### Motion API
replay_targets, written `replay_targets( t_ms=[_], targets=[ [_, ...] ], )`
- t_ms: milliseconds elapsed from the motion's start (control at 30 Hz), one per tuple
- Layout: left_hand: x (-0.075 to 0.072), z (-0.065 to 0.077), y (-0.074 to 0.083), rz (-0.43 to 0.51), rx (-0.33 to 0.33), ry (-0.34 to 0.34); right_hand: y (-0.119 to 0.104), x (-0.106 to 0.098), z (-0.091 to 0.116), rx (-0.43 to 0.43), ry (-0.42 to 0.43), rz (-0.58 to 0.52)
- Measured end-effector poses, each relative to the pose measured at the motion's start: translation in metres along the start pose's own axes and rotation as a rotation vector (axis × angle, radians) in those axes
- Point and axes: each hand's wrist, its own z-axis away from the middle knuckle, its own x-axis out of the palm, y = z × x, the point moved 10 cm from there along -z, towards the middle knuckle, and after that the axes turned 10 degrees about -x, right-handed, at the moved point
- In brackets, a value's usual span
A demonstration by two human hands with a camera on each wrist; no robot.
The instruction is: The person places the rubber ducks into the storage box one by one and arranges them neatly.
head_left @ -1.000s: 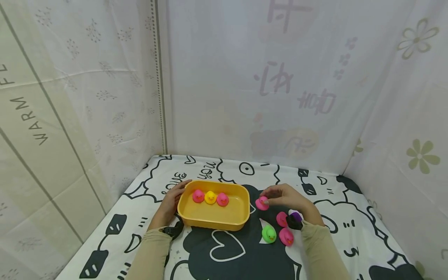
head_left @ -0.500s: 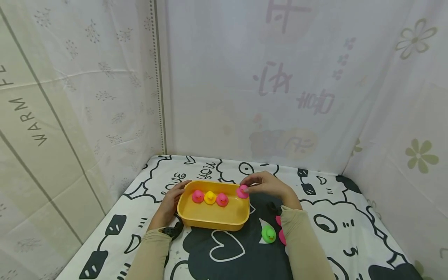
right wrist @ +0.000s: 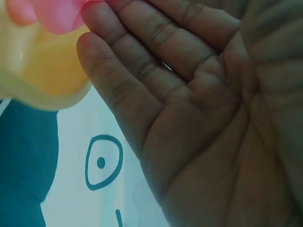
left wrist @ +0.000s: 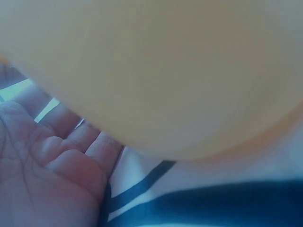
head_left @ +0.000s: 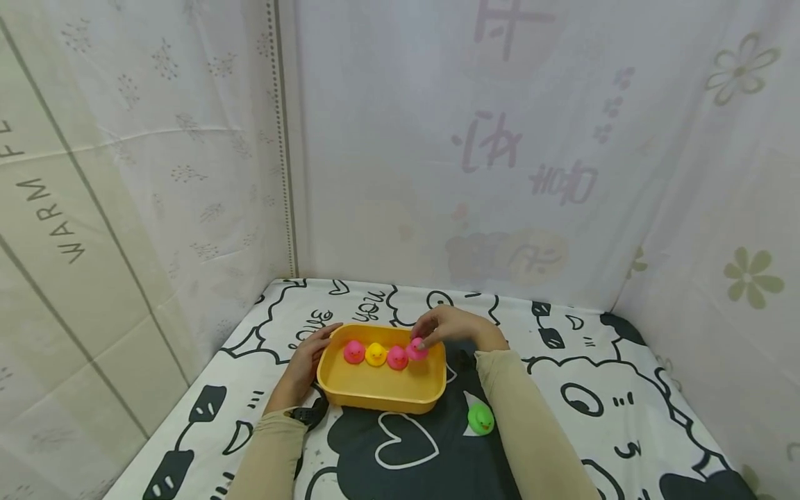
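A yellow plastic basin (head_left: 381, 387) sits on the table in the head view. Along its back wall stand a pink rubber duck (head_left: 354, 352), a yellow duck (head_left: 376, 355) and another pink duck (head_left: 397, 358). My right hand (head_left: 455, 326) reaches over the basin's right rim and pinches one more pink rubber duck (head_left: 417, 349), right beside that row. Part of the pink (right wrist: 59, 14) shows past the fingertips in the right wrist view. My left hand (head_left: 306, 360) rests against the basin's left side, its fingers lying along the wall (left wrist: 165, 85) in the left wrist view; its thumb is hidden there.
A green duck (head_left: 480, 419) stands on the patterned tablecloth (head_left: 600, 368), in front and to the right of the basin, beside my right sleeve (head_left: 531, 423). White printed curtains (head_left: 437, 173) enclose the table at the back and sides.
My right hand has carried the pink duck left from the cloth, over the rim and into the basin. Its sleeve now covers the pink ducks near the green one. My left hand stays put.
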Motion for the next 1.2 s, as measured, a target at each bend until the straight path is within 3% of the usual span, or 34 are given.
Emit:
replay_targets(
  t_ms=[300, 700, 1200],
  targets=[
    [-0.001, 0.001, 0.0, 0.004, -0.007, 0.001, 0.008, 0.015, -0.012, 0.009, -0.085, 0.096],
    [-0.001, 0.001, -0.001, 0.001, -0.008, -0.002, 0.008, 0.025, -0.012, 0.037, -0.081, 0.262],
    [-0.001, 0.001, -0.001, 0.007, 0.001, -0.008, 0.007, 0.031, -0.009, 0.006, -0.065, 0.362]
  ],
)
